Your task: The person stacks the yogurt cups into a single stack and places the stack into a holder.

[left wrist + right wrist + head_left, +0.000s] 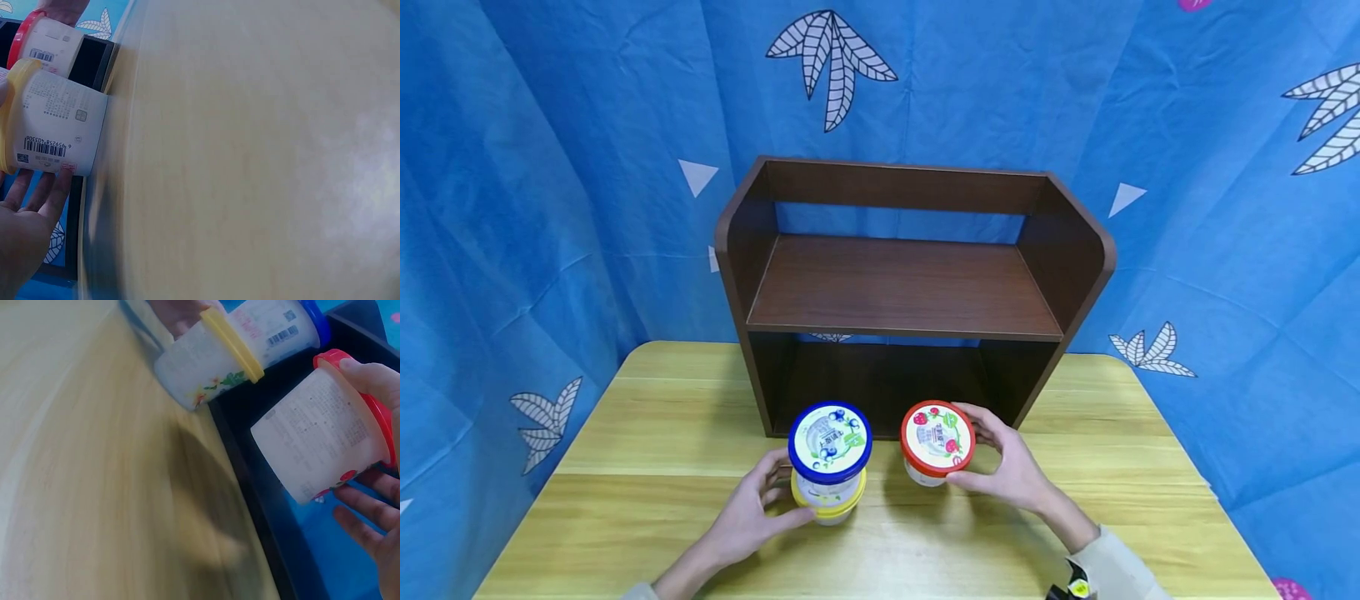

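A: Left side, quick?
B: Left hand point(747, 517) clamped on the yellow-lidded tub point(59, 122), thumb and fingers on opposite sides. Blue-lidded tub point(829, 443) stacked upright on top.
A: Right?
B: Right hand point(1009, 468) gripping the red-lidded tub point(937, 440), thumb on the lid's near side, fingers toward the far side. Tub's held above the wood, shadow apart from it.
A: Where on the tabletop point(647, 517)?
B: Stack slightly nearer the left edge, red one slightly nearer the right edge. Near each other, not touching.
A: Yellow one's base on the wood?
B: Can't tell.
A: Behind them?
B: Dark brown two-level shelf point(902, 287) toward the tabletop's back edge, blue curtain point(587, 125) with white leaves beyond.
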`<state>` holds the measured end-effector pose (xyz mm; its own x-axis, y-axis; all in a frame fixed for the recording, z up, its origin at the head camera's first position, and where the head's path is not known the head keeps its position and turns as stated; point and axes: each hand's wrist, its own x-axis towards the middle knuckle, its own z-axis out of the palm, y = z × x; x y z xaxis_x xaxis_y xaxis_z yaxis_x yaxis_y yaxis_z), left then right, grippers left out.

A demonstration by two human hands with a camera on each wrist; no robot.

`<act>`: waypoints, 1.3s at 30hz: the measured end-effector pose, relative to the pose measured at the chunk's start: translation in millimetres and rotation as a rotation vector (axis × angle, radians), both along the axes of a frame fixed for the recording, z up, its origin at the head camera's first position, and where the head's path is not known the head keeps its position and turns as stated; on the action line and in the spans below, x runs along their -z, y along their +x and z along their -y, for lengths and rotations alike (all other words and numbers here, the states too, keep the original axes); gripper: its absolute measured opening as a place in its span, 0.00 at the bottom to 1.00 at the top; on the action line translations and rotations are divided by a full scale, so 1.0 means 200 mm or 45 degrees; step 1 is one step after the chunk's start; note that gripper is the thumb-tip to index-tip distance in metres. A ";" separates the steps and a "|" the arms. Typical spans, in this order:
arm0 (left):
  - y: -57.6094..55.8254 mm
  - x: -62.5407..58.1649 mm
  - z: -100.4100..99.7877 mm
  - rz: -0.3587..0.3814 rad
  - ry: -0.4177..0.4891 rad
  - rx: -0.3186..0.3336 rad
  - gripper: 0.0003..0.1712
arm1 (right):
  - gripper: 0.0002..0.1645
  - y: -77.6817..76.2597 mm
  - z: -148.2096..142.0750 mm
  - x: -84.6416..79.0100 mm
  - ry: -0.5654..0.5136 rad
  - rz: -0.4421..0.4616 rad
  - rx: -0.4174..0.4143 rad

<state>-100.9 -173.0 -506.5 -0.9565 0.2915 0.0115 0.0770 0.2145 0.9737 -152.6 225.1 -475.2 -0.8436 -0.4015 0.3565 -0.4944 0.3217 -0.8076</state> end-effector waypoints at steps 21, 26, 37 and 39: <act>0.01 0.00 0.00 -0.026 0.010 0.007 0.47 | 0.53 -0.01 0.07 -0.16 -0.089 -0.051 -0.034; 0.01 0.00 0.00 -0.024 0.002 0.006 0.47 | 0.55 -0.02 0.08 -0.19 -0.112 -0.078 -0.057; 0.01 0.00 0.00 -0.037 -0.003 0.002 0.47 | 0.56 -0.03 0.13 -0.29 -0.162 -0.117 -0.109; 0.01 0.00 0.00 -0.043 -0.001 0.005 0.47 | 0.56 -0.03 0.13 -0.29 -0.168 -0.120 -0.109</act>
